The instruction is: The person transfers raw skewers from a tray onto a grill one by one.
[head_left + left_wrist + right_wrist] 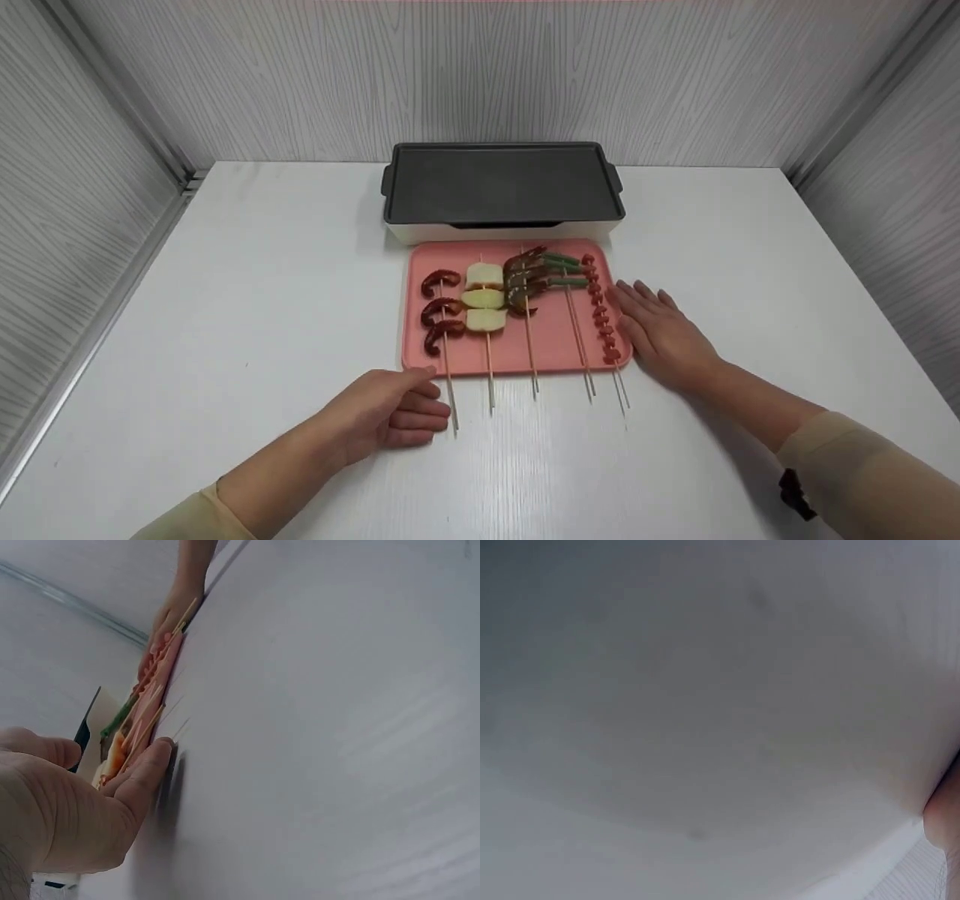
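A pink tray [555, 337] holds several food skewers side by side, their sticks jutting over its front edge. From left to right are a dark red curled-piece skewer [442, 307], a pale-piece skewer [485, 320], a shrimp skewer [525, 281], a green-piece skewer [568, 282] and a small red-piece skewer [602, 319]. My left hand [397, 412] is at the tray's front left corner, thumb by the rim, fingers loosely bent near the leftmost stick. Flat along the tray's right edge lies my right hand [664, 341], fingers extended. The right wrist view shows mostly blurred white surface.
Right behind the tray stands a griddle [502, 184] with a black plate and a white base. The white table [300, 285] stretches to both sides. Grey wood-grain panels [495, 75] enclose it at the back and sides.
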Tool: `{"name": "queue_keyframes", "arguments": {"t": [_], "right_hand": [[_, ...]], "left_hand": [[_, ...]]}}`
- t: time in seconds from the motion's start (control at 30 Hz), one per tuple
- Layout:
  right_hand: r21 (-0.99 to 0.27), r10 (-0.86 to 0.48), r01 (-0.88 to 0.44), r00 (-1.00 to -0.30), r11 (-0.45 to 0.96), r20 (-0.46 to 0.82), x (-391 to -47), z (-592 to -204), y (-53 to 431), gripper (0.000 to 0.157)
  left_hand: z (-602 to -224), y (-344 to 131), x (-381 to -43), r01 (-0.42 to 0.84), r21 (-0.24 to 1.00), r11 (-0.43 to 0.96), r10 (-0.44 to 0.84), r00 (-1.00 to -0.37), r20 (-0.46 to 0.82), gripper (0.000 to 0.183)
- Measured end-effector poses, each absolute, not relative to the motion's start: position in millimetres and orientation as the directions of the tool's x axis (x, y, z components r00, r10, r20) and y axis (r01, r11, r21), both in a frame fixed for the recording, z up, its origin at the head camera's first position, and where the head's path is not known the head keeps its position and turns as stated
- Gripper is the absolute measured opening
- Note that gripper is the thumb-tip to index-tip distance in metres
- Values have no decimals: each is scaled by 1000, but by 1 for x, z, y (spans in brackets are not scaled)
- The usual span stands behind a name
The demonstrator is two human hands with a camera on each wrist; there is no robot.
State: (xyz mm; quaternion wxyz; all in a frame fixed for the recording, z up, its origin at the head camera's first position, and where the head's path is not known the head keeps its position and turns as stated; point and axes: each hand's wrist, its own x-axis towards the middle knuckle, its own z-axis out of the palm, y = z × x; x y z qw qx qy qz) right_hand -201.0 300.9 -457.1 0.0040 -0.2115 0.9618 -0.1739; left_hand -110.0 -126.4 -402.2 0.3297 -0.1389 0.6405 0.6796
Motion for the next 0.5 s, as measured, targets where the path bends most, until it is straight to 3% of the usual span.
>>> {"name": "queue_keyframes", "arguments": {"t": [0.5], "right_hand": [[-338, -402, -398, -913, 853, 61, -201, -457, 300, 60]], "left_hand": [[-409, -111, -109, -654, 757, 5, 366, -703, -610, 37]]}}
